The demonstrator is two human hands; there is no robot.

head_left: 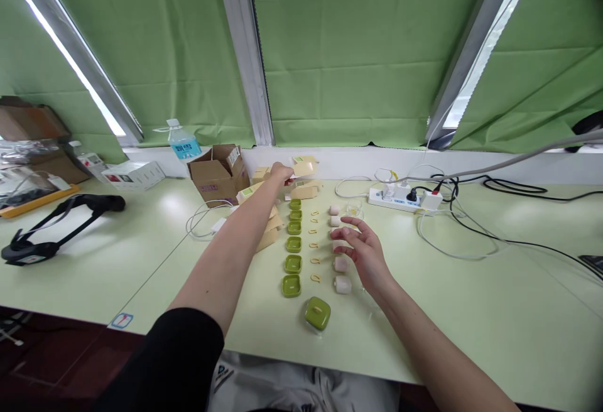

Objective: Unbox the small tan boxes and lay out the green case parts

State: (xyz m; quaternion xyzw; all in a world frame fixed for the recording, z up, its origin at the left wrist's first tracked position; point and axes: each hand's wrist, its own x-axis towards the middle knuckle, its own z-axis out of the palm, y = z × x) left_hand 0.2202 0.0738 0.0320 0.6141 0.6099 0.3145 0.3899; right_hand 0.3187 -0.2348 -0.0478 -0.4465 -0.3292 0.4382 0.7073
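Note:
My left hand [281,172] reaches far across the table to the small pale-yellow cartons [305,167]. Its fingers curl down around something thin with red and white on it, too small to make out. My right hand [365,252] hovers over a column of small whitish cylinders [343,284], fingers apart and nothing in them. Left of these runs a column of yellow hook-like loops [315,278], then one of square green trays [291,286]. Closest to me lies a rounded green case [318,313] with a raised yellowish part on top.
A cardboard box [219,176] and a blue-labelled bottle [183,142] stand at the back left. A white power strip [393,198] with plugs and trailing cables [499,239] lies to the right. A black headset-like frame [56,230] rests far left. A clear round container [354,210] sits behind the cylinders.

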